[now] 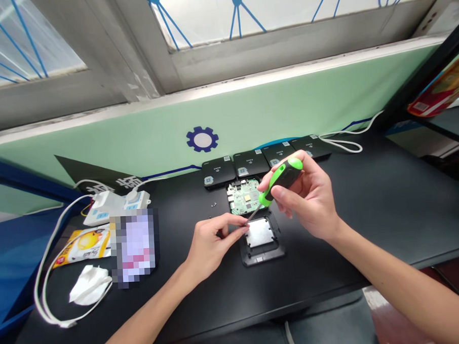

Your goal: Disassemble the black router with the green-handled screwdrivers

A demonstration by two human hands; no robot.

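Observation:
My right hand [310,201] is closed round a green and black screwdriver [281,180], whose tip points down left toward my left fingertips. My left hand [212,244] pinches at the screwdriver tip beside the left rim of an open black device shell [263,254] with a silver plate inside. What the fingers pinch is too small to name. A green circuit board [244,195] lies just behind the shell. Two tiny screws [213,204] lie on the table left of the board.
Several closed black boxes [252,163] stand in a row at the back of the black table [368,211]. At left are a white power strip [109,205] with cables, a yellow packet [82,245] and crumpled tissue [88,285]. A green partition rises behind.

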